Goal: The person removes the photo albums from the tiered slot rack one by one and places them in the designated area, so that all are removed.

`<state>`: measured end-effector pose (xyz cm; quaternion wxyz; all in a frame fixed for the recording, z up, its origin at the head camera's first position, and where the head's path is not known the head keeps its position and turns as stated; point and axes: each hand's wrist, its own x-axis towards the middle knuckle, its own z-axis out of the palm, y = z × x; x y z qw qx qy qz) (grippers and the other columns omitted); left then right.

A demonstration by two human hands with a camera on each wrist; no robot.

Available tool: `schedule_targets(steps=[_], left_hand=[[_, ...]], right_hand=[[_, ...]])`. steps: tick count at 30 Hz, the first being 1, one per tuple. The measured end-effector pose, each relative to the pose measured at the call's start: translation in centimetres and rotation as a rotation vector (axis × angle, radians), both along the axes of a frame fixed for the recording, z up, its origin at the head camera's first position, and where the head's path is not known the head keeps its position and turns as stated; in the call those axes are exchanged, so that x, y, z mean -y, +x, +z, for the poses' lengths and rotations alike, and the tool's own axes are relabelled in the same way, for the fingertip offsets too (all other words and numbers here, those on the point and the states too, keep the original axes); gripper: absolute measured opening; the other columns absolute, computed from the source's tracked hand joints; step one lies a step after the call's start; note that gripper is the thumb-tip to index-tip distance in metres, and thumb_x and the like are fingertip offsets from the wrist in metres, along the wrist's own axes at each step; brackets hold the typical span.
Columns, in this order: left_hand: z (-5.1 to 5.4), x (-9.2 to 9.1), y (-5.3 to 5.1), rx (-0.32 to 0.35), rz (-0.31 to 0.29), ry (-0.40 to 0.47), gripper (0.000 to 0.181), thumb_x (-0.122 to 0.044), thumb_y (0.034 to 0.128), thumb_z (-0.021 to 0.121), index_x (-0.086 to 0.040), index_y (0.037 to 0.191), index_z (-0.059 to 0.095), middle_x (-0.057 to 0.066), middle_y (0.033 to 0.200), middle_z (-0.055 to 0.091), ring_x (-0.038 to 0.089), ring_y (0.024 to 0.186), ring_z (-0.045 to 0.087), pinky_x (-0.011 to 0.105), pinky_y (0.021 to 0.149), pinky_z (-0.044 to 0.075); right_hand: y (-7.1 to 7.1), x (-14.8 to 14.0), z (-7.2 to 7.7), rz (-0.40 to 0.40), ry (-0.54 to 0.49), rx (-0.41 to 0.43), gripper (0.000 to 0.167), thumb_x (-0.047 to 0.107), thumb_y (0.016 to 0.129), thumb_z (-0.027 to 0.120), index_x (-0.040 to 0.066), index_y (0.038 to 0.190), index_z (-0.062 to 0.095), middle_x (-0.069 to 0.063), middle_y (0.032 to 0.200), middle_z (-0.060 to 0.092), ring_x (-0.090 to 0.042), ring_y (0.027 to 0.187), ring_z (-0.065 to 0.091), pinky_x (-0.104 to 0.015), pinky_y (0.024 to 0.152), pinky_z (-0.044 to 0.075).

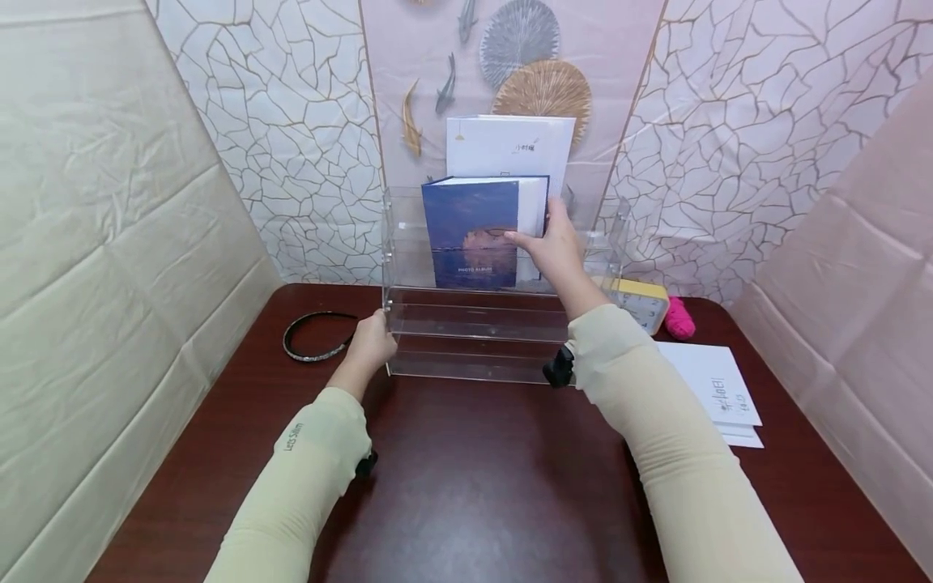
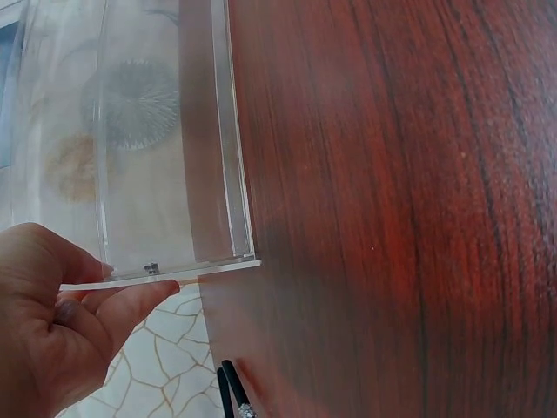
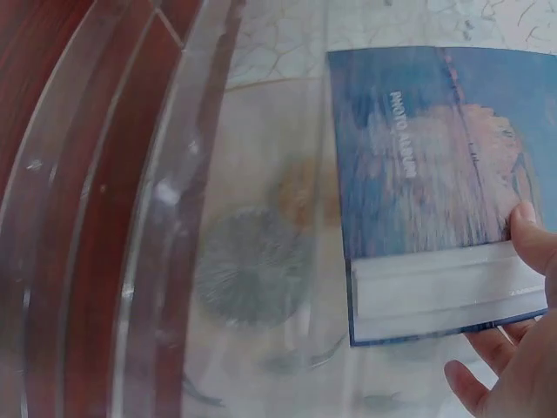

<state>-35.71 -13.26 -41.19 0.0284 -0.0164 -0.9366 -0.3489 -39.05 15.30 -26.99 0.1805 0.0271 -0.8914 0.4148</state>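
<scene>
At the top of the clear acrylic rack (image 1: 452,326), the photo album (image 1: 466,235) hides much of the white book (image 1: 477,142) and some fingertips of the right hand (image 1: 557,247); right of the rack, the right sleeve (image 1: 678,437) covers part of the yellow clock (image 1: 646,306) and white booklet (image 1: 703,368); left of it, the left wrist view's lower edge cuts off the black headband (image 1: 309,358)

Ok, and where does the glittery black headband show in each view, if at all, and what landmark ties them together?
Head: the glittery black headband lies on the table, left of the left hand.
Left wrist: only part of it, at the bottom edge, left of centre.
Right wrist: not in it.
Shared landmark: the transparent shelf rack, in all three.
</scene>
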Motion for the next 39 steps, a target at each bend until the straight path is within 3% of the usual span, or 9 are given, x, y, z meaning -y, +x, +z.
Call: schedule_targets(steps=[4, 9, 21, 31, 35, 39], left_hand=[[0.2, 0.0, 0.0, 0.000, -0.005, 0.005, 0.030, -0.001, 0.0892, 0.050, 0.006, 0.118, 0.047, 0.022, 0.103, 0.061, 0.031, 0.093, 0.059, 0.043, 0.075, 0.047], [0.1, 0.1, 0.1, -0.010, -0.004, -0.004, 0.030, -0.002, 0.0892, 0.050, 0.006, 0.118, 0.048, 0.021, 0.103, 0.061, 0.032, 0.094, 0.059, 0.043, 0.076, 0.047], [0.1, 0.2, 0.2, -0.024, -0.003, -0.006, 0.028, -0.003, 0.0898, 0.050, 0.005, 0.116, 0.049, 0.021, 0.103, 0.061, 0.033, 0.097, 0.059, 0.044, 0.078, 0.048], [-0.4, -0.2, 0.1, 0.012, -0.014, 0.016, 0.034, -0.004, 0.0911, 0.050, 0.005, 0.123, 0.046, 0.021, 0.108, 0.061, 0.032, 0.100, 0.058, 0.043, 0.080, 0.048], [-0.4, 0.0, 0.0, 0.008, -0.016, -0.017, 0.039, -0.002, 0.0902, 0.048, 0.007, 0.128, 0.043, 0.024, 0.107, 0.060, 0.031, 0.094, 0.060, 0.042, 0.073, 0.048], [-0.2, 0.3, -0.2, 0.007, -0.013, -0.028, 0.042, -0.002, 0.0903, 0.047, 0.008, 0.130, 0.041, 0.025, 0.109, 0.059, 0.032, 0.095, 0.059, 0.042, 0.073, 0.048]], right_hand=[[-0.1, 1.2, 1.5, 0.006, 0.052, -0.017, 0.069, 0.039, 0.078, 0.075, 0.012, 0.128, 0.037, -0.009, 0.122, 0.053, -0.027, 0.108, 0.051, -0.042, 0.089, 0.041], [-0.1, 2.8, 2.6, 0.039, 0.034, -0.072, 0.067, 0.032, 0.077, 0.078, 0.006, 0.123, 0.036, -0.012, 0.119, 0.052, -0.026, 0.104, 0.051, -0.039, 0.090, 0.039], [-0.3, 3.0, 2.1, 0.045, -0.004, -0.028, 0.063, 0.031, 0.075, 0.079, 0.005, 0.119, 0.042, -0.012, 0.116, 0.055, -0.026, 0.103, 0.052, -0.039, 0.089, 0.041], [-0.5, 2.4, 1.6, 0.032, -0.114, -0.094, 0.055, 0.021, 0.073, 0.081, 0.001, 0.109, 0.044, -0.014, 0.109, 0.057, -0.026, 0.097, 0.053, -0.037, 0.087, 0.041], [-0.8, 1.9, 2.2, 0.022, -0.132, -0.130, 0.054, 0.020, 0.073, 0.082, 0.000, 0.107, 0.044, -0.014, 0.103, 0.058, -0.025, 0.093, 0.053, -0.036, 0.085, 0.042], [-1.1, 1.3, 3.1, 0.049, -0.239, -0.162, 0.052, 0.014, 0.073, 0.081, 0.000, 0.105, 0.043, -0.011, 0.094, 0.056, -0.022, 0.087, 0.052, -0.033, 0.080, 0.044]])
